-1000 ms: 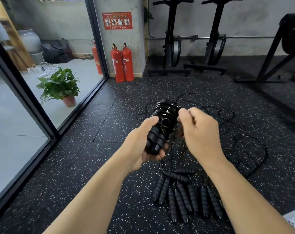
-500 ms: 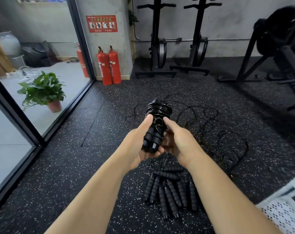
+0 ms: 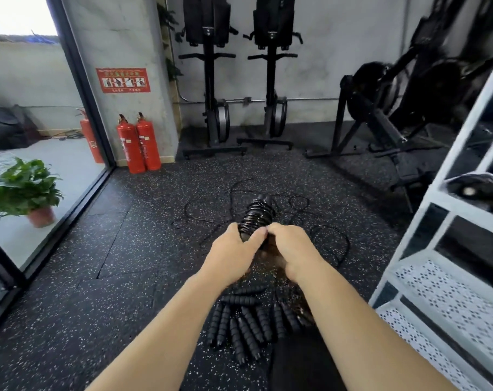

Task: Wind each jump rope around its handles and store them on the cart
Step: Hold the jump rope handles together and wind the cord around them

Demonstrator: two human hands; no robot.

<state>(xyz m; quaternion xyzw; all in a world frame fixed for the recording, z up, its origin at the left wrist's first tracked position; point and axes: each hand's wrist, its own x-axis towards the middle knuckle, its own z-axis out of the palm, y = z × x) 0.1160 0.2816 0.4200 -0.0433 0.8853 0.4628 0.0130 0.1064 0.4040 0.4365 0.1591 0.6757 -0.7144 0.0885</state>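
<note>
A black jump rope wound around its handles (image 3: 257, 215) sticks up between my hands at the middle of the head view. My left hand (image 3: 234, 251) grips the lower part of the bundle. My right hand (image 3: 289, 249) holds the same bundle from the right, fingers curled at its lower coils. Several loose black handles (image 3: 245, 324) lie on the floor below my arms. Their unwound cords (image 3: 324, 238) sprawl over the floor beyond. The white cart (image 3: 448, 292) stands at the right with perforated shelves; a dark bundle (image 3: 476, 187) lies on an upper shelf.
Black speckled rubber floor all around. Two red fire extinguishers (image 3: 138, 145) stand by the pillar at the left, with a potted plant (image 3: 22, 190) behind the glass wall (image 3: 79, 114). Exercise machines (image 3: 239, 80) line the back wall, and another machine (image 3: 380, 114) stands at the back right.
The view has swung up and to the right, bringing the white cart into sight. Both hands have closed tighter around the wound bundle, the right hand now curled on it.
</note>
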